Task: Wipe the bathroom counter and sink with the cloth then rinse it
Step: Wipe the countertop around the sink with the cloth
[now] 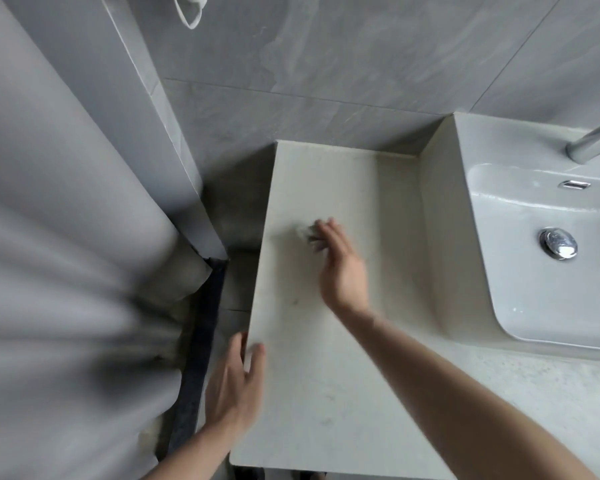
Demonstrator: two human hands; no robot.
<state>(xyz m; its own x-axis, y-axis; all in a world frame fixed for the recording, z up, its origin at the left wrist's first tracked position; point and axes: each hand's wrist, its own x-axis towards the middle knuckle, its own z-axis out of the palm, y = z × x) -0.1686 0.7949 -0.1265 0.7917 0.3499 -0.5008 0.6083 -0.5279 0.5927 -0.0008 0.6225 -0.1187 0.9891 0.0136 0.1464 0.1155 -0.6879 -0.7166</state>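
A pale stone counter (368, 358) fills the middle of the view. My right hand (342, 268) reaches across it and presses a small crumpled whitish cloth (305, 233) against the counter's left half; only a bit of cloth shows past my fingertips. My left hand (236, 386) rests on the counter's left edge, fingers spread, holding nothing. The white sink (520, 292) sits at the right, with a chrome drain plug (557, 243) in its basin and a chrome tap (594, 143) above its back rim.
A grey shower curtain (66, 271) hangs close on the left, blurred. A dark threshold strip (201, 341) runs along the floor between curtain and counter. Grey wall tiles (326, 64) stand behind. A raised step (440, 216) separates counter and sink.
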